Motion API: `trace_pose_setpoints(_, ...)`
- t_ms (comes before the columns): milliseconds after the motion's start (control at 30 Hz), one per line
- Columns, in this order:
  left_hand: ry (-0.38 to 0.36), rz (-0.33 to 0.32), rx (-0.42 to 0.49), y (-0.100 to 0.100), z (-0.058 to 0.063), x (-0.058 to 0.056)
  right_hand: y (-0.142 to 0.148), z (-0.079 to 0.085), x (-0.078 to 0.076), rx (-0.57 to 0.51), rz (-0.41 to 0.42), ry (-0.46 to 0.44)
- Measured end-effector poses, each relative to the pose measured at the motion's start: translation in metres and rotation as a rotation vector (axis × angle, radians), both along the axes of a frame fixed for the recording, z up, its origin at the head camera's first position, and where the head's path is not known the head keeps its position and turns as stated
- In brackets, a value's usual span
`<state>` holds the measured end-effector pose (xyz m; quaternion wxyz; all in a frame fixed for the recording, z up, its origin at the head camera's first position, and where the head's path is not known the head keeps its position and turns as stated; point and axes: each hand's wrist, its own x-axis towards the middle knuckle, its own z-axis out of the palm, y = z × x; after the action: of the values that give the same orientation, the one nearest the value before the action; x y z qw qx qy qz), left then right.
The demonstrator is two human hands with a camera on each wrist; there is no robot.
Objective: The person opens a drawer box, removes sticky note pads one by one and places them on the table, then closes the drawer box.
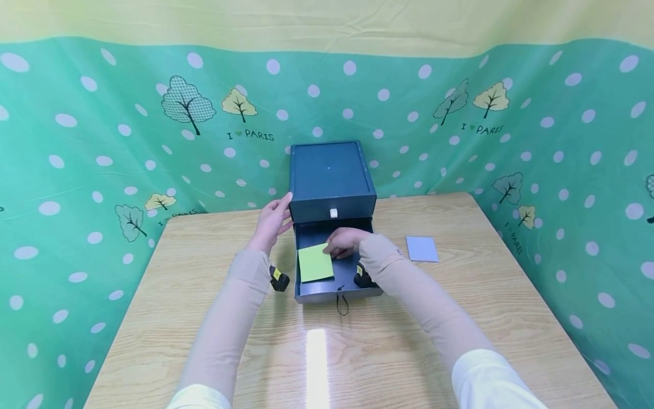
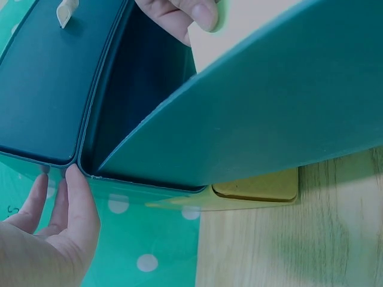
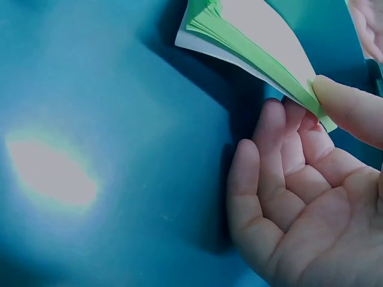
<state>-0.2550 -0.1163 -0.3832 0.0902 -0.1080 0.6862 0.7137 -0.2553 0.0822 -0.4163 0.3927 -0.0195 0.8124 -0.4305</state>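
Observation:
My right hand (image 1: 344, 240) pinches a corner of a green sticky note pad (image 1: 314, 264) between thumb and fingers, inside the pulled-out lower drawer (image 1: 319, 291) of a dark blue two-drawer box (image 1: 329, 170). In the right wrist view the pad (image 3: 257, 57) is tilted, its stacked sheets fanning a little, with a pale backing beneath. My left hand (image 1: 271, 223) touches the left side of the box near the upper drawer. Its fingertips (image 2: 73, 173) lie against the box edge in the left wrist view, fingers fairly straight. The upper drawer is closed.
A light blue square pad (image 1: 422, 249) lies on the wooden table (image 1: 460, 307) right of the box. A black cord loop (image 1: 342, 305) hangs from the lower drawer's front; a white knob (image 1: 334, 213) marks the upper one. A green patterned curtain (image 1: 327, 108) stands behind.

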Motion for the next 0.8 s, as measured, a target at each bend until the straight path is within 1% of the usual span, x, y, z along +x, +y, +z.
trace_pose_setpoints(133,0.003,0.007,0.003,0.0007,0.0006,0.0003,0.0010,-0.0034,-0.0041,-0.031,-0.047,-0.062)
trace_pose_setpoints(233,0.003,0.010,0.003,0.0012,0.0005,0.0002,0.0018,-0.0054,-0.0059,-0.048,-0.081,-0.090)
trace_pose_setpoints(400,-0.004,0.006,0.001,0.0008,0.0007,0.0007,0.0034,-0.0059,-0.0051,-0.066,-0.117,-0.103)
trace_pose_setpoints(800,-0.014,0.015,0.001,0.0015,0.0007,0.0004,0.0043,-0.0004,-0.0024,-0.110,-0.174,-0.141)
